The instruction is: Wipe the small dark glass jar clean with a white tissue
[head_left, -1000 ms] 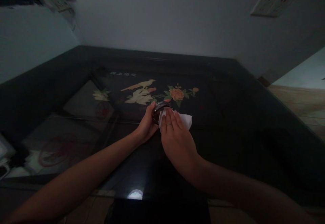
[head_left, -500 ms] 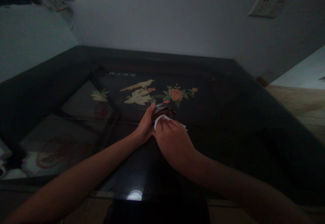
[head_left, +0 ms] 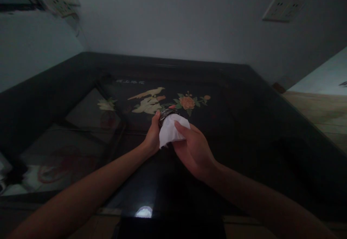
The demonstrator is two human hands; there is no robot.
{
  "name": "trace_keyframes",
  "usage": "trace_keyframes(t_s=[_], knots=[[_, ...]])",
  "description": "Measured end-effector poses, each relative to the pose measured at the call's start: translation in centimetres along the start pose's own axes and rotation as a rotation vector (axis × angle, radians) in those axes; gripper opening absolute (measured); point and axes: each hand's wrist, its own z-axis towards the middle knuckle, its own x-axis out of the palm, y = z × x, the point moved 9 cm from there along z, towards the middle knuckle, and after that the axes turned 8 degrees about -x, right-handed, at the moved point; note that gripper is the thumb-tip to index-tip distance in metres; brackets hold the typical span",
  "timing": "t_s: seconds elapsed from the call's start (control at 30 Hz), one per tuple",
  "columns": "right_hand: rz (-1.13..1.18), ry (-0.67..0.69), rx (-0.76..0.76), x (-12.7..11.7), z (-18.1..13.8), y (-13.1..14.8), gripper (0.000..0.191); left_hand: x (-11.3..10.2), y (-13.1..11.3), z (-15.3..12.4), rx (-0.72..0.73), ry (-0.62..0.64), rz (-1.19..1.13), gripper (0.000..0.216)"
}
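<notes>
My left hand (head_left: 153, 134) grips a small dark, glossy thing with a curved, shiny rim (head_left: 166, 114) by its left side, thumb at the top. Most of it is covered, so I cannot tell its kind. In my right hand (head_left: 197, 151) is a white paper tissue (head_left: 170, 130), pinched under the thumb and draped over the near side of the dark thing. The tissue's lower left edge hangs loose. Both hands are in front of me over the dark glossy table (head_left: 238, 105), close together.
Under the shiny tabletop surface shows a picture of a bird (head_left: 151, 92) and an orange flower (head_left: 187, 102). The table's far edge is by a pale wall with a socket plate (head_left: 283, 8) at right and more sockets (head_left: 61, 2) at upper left. Light reflects near the front edge.
My right hand has turned so its thumb lies on top, and the tissue is spread wider over the dark thing. My left hand has shifted slightly left.
</notes>
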Motion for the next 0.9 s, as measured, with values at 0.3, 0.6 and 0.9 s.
trace_keyframes(t_s=[0.3, 0.6, 0.9], knots=[[-1.586, 0.527, -0.289, 1.9, 0.1, 1.5, 0.016, -0.3, 0.2, 0.1, -0.016, 0.025, 0.059, 0.050], [-2.368, 0.687, -0.735, 3.2, -1.5, -0.2, 0.034, -0.4, 0.5, 0.5, -0.040, 0.057, -0.003, 0.046], [-2.405, 0.538, -0.884, 2.3, -1.4, 0.1, 0.046, -0.8, 0.5, 0.8, -0.047, 0.030, -0.040, 0.042]])
